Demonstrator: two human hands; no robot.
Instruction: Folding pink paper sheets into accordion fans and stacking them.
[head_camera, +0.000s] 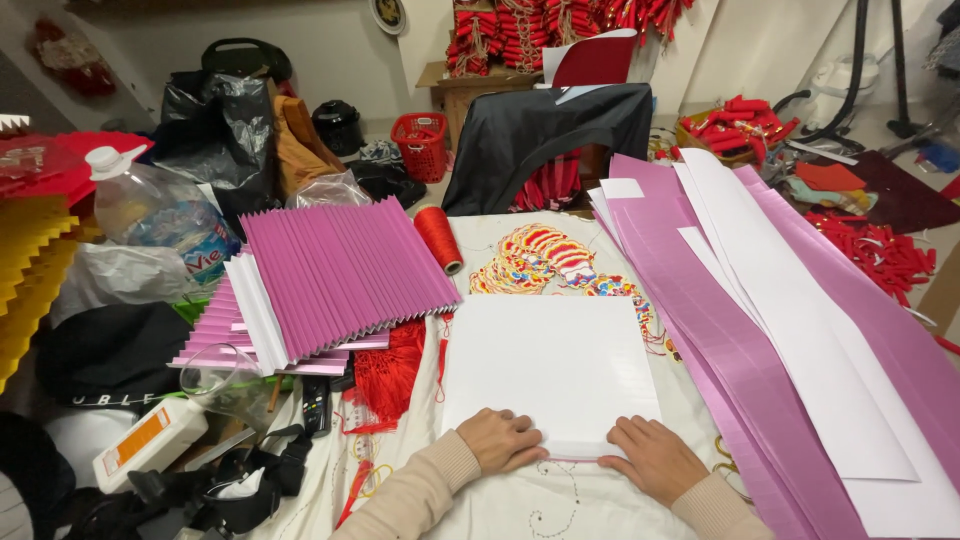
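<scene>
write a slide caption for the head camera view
Both hands, left hand and right hand, press the near edge of a white sheet beside pleated pink paper.

White sheet (548, 365), pink pleated paper (345, 270)

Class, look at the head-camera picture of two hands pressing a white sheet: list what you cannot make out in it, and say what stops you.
- Near edge of the white sheet, head view: covered by the left hand and right hand.
- Pink and white paper strips, head view: their far ends are cut off by the right and bottom edges.
- Stack under the pleated pink paper, head view: hidden by the top piece.
- Contents of the red basket, head view: too small.
</scene>
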